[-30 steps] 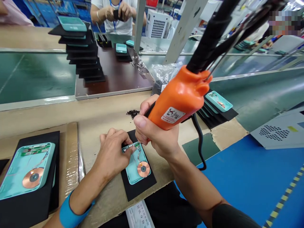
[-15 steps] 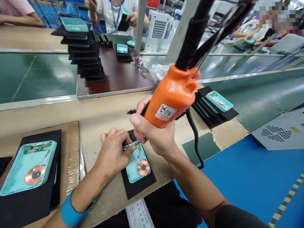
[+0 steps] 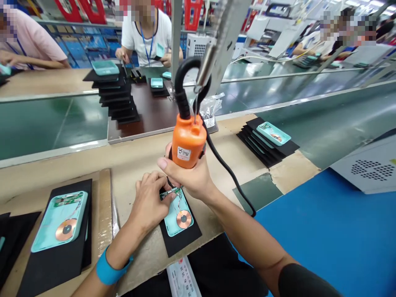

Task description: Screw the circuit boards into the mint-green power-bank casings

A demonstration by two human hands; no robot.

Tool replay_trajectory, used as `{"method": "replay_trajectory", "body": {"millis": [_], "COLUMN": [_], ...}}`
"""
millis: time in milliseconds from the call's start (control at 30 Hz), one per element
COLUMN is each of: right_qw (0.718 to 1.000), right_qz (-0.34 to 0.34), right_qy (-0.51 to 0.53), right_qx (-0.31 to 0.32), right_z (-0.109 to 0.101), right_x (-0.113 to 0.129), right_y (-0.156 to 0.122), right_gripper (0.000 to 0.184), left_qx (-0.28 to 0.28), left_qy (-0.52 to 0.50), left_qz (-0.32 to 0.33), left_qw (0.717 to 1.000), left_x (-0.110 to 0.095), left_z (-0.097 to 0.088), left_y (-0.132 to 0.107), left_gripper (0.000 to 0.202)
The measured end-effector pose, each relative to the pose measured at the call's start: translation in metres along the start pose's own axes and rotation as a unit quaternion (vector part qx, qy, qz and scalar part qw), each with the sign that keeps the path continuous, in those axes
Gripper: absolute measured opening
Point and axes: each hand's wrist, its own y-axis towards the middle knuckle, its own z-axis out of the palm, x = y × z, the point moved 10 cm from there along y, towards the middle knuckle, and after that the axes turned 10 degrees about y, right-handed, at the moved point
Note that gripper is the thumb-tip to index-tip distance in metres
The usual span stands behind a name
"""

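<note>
Head view: teal case (image 3: 172,218) below right grip (image 3: 189,176), partly beneath left grip (image 3: 151,201).

My tool (image 3: 189,134): label (image 3: 183,153), X-like mark (image 3: 180,151), lettering too blurred to read | card (image 3: 177,284) at my lap: Chinese characters (image 3: 185,278), unclear | bag (image 3: 210,107): tag (image 3: 209,122), illegible

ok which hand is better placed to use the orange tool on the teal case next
Probably the right hand: its grip is closed around the orange tool, near the teal case. The left hand has thumb and fingers at the case's far end, so it seems better suited to steadying.
</note>
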Motion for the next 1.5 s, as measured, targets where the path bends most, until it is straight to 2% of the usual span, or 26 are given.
{"method": "replay_trajectory", "body": {"millis": [67, 167, 300, 433, 533, 700, 800, 867, 1000, 1233, 1367, 1433, 1500], "right_qw": [0.999, 0.994, 0.976, 0.961, 0.956, 0.958, 0.960, 0.961, 0.961, 0.959, 0.947, 0.934, 0.921], "right_qz": [-0.005, -0.082, -0.185, -0.213, -0.221, -0.209, -0.199, -0.198, -0.205, -0.213, -0.244, -0.270, -0.283], "right_qy": [0.031, 0.070, 0.042, 0.013, 0.020, 0.038, 0.038, 0.039, 0.033, 0.044, 0.092, 0.152, 0.214], "right_qx": [0.018, 0.006, -0.108, -0.174, -0.190, -0.195, -0.192, -0.189, -0.184, -0.183, -0.186, -0.179, -0.160], "right_z": [-0.001, -0.019, -0.064, -0.089, -0.095, -0.095, -0.094, -0.094, -0.094, -0.095, -0.089, -0.084, -0.078], "right_x": [0.009, 0.040, 0.071, 0.076, 0.076, 0.070, 0.065, 0.063, 0.063, 0.061, 0.068, 0.075, 0.081], "right_y": [0.002, 0.007, 0.012, 0.015, 0.015, 0.016, 0.017, 0.018, 0.016, 0.015, 0.007, 0.000, -0.006], "right_gripper": [0.041, 0.034, 0.036, 0.035, 0.034, 0.037, 0.039, 0.040, 0.037, 0.038, 0.040, 0.038, 0.033], "left_qx": [-0.009, -0.002, -0.013, -0.012, -0.001, 0.000, 0.020, 0.029, 0.029, 0.006, -0.015, -0.016, 0.013], "left_qy": [0.003, 0.008, 0.022, 0.042, 0.067, 0.110, 0.118, 0.125, 0.132, 0.084, 0.028, -0.034, -0.169], "left_qz": [0.003, 0.001, -0.009, -0.006, 0.001, -0.027, -0.043, -0.058, -0.079, -0.072, -0.056, -0.036, -0.031], "left_qw": [1.000, 1.000, 1.000, 0.999, 0.998, 0.994, 0.992, 0.990, 0.988, 0.994, 0.998, 0.999, 0.985], "left_x": [0.000, 0.001, -0.002, -0.007, -0.009, -0.006, -0.008, -0.008, -0.010, -0.014, -0.011, -0.009, -0.004], "left_z": [-0.002, 0.000, 0.001, -0.001, -0.007, -0.011, -0.004, 0.000, 0.000, -0.005, -0.007, -0.004, 0.008], "left_y": [-0.001, -0.001, 0.000, 0.006, 0.024, 0.082, 0.107, 0.113, 0.113, 0.110, 0.092, 0.076, 0.059], "left_gripper": [0.008, 0.007, 0.004, 0.004, 0.013, 0.031, 0.027, 0.019, 0.015, 0.011, 0.018, 0.027, 0.042]}}
